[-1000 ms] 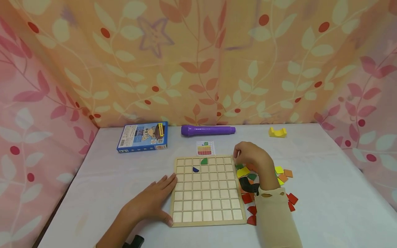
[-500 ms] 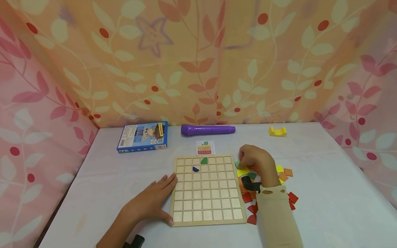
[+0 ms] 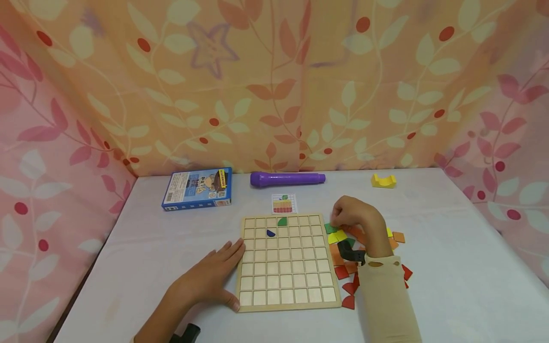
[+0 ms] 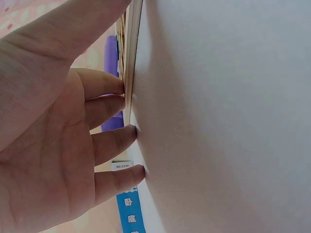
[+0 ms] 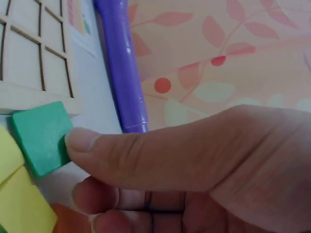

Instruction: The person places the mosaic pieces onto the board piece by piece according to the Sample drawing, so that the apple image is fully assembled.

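My left hand (image 3: 206, 278) lies at the left side of a wooden grid board (image 3: 289, 308), its straight fingers and thumb spread along the edge. In the left wrist view those fingertips meet the board's side and the white cloth. Beyond the board's upper right corner, my right hand (image 3: 355, 215) pinches the edge of a green square tile (image 5: 41, 138); the thumb shows, while the grip underneath is hidden. Yellow tiles (image 3: 337, 236) lie right beside it. On the board sit a green quarter-circle tile (image 3: 282, 221) in the top row and a dark blue half-circle tile (image 3: 270, 233), tilted, one row below.
Orange tiles (image 3: 336, 256) and red tiles (image 3: 348, 302) are scattered right of the board, partly under the right forearm. A small pattern card (image 3: 284, 204) lies behind the board. Farther back are a blue box (image 3: 197, 189), a purple microphone-shaped stick (image 3: 287, 179) and a yellow stand (image 3: 383, 181).
My right hand has drawn slightly away from the board's corner and worked among the tiles; the green square and two yellow tiles now show more fully. The left hand has stayed put.
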`<state>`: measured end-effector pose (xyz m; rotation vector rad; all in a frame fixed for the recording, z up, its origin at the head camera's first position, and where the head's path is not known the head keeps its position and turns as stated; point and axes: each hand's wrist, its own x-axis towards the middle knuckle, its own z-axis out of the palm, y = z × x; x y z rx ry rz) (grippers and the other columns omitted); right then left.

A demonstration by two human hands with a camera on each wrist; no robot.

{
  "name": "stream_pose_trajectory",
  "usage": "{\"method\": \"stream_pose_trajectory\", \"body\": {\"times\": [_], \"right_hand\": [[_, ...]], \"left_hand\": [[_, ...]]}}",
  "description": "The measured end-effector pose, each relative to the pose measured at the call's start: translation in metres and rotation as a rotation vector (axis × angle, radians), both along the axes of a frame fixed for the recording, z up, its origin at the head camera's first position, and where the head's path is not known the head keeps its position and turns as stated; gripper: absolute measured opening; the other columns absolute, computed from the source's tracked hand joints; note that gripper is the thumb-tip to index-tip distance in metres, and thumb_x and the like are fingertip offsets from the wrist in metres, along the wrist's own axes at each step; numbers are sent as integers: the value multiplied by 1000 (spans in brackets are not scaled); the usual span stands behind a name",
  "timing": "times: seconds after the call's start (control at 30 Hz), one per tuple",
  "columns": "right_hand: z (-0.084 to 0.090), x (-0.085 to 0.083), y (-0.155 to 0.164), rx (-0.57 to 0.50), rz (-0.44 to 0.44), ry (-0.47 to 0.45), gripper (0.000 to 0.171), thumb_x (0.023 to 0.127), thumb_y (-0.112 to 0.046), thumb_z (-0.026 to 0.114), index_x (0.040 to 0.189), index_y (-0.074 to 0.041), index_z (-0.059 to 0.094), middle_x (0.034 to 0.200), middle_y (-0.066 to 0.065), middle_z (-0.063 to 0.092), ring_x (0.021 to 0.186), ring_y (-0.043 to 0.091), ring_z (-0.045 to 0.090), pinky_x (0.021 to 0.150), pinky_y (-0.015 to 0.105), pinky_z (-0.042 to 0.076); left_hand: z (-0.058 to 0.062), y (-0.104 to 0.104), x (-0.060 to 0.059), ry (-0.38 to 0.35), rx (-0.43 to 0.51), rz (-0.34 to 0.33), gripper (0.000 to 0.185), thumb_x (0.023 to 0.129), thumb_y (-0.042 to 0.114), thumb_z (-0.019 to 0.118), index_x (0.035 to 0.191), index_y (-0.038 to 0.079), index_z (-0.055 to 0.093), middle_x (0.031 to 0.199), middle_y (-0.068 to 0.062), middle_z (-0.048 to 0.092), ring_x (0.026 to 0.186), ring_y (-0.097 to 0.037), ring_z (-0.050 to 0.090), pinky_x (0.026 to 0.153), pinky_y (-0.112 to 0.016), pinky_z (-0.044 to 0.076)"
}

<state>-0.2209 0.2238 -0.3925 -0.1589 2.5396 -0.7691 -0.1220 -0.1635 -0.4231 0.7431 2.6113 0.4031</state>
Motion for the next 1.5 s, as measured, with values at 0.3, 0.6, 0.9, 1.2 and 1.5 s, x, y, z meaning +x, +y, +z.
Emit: {"method": "stream_pose_trajectory", "body": {"times": [0.3,0.6,0.9,1.2,1.5], "right_hand": [[3,-2,-8,-97,15,168,13,89,-9,70,79,-2,71,70,3,60,63,18,50,58,30,43],[-3,-5,-51,-130,-44,288,16,89,-12,75,77,-6,68,77,4,63,74,22,54,71,38,48],[-14,-7,-79,-59,-48,357,18,88,-15,76,73,-10,66,76,1,62,73,21,55,71,38,47],[-17,-4,-86,-20,-29,352,19,87,-15,77,70,-13,69,76,-1,65,74,20,58,73,40,50],[-23,-3,-90,32,-11,419,16,83,-12,79,68,-16,75,73,-6,67,73,16,57,73,38,52]], "left_hand": [[3,0,-1,-9,2,6,135,52,64,88,158,6,28,165,-8,19,150,-34,17,116,-59,22],[2,0,0,-5,32,-6,135,53,64,88,158,5,28,165,-10,20,150,-37,18,115,-60,23],[1,-2,0,11,30,-24,135,54,66,86,158,5,27,165,-10,20,150,-36,17,115,-60,23],[0,-2,-1,6,32,-26,134,54,65,86,158,4,27,165,-10,20,150,-37,17,115,-60,23],[1,-3,0,17,54,-37,135,54,64,87,158,3,26,165,-12,20,150,-38,18,114,-62,23]]}}
